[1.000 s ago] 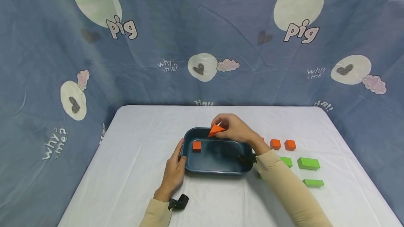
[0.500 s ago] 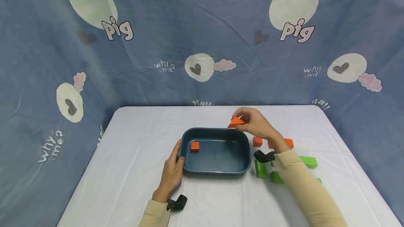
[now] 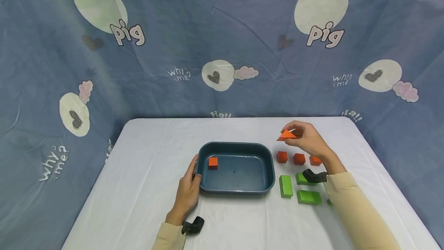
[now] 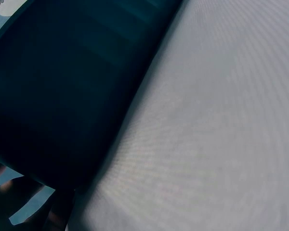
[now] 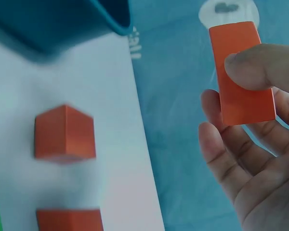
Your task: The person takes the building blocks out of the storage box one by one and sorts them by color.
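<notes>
My right hand (image 3: 310, 139) holds an orange triangular block (image 3: 287, 135) above the table, right of the tray. In the right wrist view the thumb presses on the rectangular face of this triangular block (image 5: 245, 107), with fingers behind it. The left hand (image 3: 186, 193) rests along the outer left side of the dark blue tray (image 3: 239, 174), its fingers fairly straight and the thumb near the front corner. Inside the tray lies one orange cube (image 3: 213, 163). The left wrist view is dark, with fingers (image 4: 14, 196) at the corner of the tray (image 4: 62, 96).
Three orange blocks, left (image 3: 282, 157), middle (image 3: 299, 159) and right (image 3: 315, 160), stand in a row below the right hand. Several green blocks (image 3: 309, 197) lie nearer, right of the tray, partly hidden by the right wrist. A patterned blue cloth (image 3: 156, 88) hangs behind the white table.
The right hand has carried the triangular block from over the tray to the right, past its rim, above the orange row. The left hand stays at the tray; the view shifts slightly.
</notes>
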### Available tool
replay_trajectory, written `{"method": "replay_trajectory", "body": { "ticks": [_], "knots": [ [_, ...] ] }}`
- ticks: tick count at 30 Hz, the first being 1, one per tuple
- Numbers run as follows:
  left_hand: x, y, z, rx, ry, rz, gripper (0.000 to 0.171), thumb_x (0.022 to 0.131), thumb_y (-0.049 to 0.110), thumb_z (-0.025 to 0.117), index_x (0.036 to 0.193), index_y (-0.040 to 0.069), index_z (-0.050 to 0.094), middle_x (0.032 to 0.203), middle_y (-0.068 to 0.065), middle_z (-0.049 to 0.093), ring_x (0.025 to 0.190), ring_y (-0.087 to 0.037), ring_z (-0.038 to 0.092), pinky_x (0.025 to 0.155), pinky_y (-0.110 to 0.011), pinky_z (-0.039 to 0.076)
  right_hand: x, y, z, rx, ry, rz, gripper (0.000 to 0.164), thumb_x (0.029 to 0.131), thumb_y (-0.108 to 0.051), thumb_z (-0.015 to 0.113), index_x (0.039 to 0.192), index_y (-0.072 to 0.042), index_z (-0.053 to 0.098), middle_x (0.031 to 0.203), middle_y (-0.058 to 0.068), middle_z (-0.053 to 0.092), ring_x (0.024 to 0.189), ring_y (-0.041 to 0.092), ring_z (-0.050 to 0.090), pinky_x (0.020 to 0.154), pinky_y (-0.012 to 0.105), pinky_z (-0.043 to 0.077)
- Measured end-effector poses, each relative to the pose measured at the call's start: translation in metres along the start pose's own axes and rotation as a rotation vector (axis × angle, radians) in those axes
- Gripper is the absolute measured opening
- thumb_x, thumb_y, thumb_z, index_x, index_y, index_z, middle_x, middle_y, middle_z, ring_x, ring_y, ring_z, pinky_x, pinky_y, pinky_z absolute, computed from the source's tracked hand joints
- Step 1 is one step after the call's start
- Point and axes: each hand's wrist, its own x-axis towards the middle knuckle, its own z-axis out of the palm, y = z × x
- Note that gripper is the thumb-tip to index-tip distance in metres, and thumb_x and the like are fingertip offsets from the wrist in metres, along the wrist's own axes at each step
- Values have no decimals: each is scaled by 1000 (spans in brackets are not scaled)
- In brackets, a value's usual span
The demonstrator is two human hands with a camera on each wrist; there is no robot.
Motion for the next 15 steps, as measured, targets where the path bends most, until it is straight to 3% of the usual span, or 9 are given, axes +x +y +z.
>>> {"method": "replay_trajectory", "body": {
  "ticks": [6,15],
  "knots": [
    [0,1,0,20,6,11,65,100,-5,46,161,10,32,159,-11,39,145,-26,37,112,-11,22,-9,12,-14,-2,21,13,31,87,0,75,117,-1,67,115,17,67,91,24,71,76,31,59],
    [0,0,-2,36,6,15,66,98,-5,48,161,8,31,159,-10,40,143,-25,39,111,-11,22,-30,31,-41,-89,60,64,30,88,-5,76,116,-2,67,113,18,66,86,20,69,74,29,57]
  ]
}}
